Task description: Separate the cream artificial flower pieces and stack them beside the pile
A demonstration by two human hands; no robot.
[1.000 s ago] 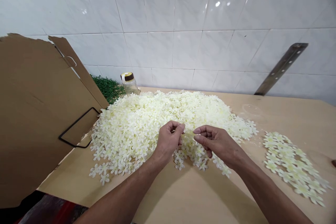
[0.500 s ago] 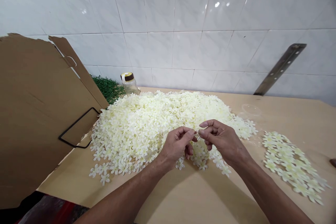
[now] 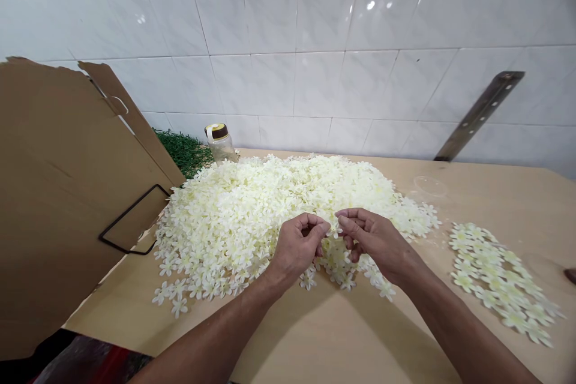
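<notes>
A large heap of small white artificial flowers (image 3: 252,210) with pale yellow centres spreads over the table. My left hand (image 3: 297,247) is closed in front of the heap, thumb and forefinger pinched. At those fingertips shows a single artificial flower (image 3: 333,228), apparently held by the left hand. My right hand (image 3: 375,241) faces it from the right, its thumb and forefinger bent close together beside the flower. Whether anything sits between the right fingertips is too small to make out. The other fingers of both hands are curled and partly hidden.
Right of the heap, more flowers (image 3: 499,282) lie in a flat patch on the wooden table (image 3: 360,336). A clear round lid (image 3: 429,186) rests behind them. A cardboard box (image 3: 76,204), a bottle (image 3: 220,143) and green artificial foliage (image 3: 184,150) stand left, before the tiled wall (image 3: 315,84).
My fingertips, close together before, have drawn slightly apart and moved a little left. A flower now shows between the hands. The heap looks the same.
</notes>
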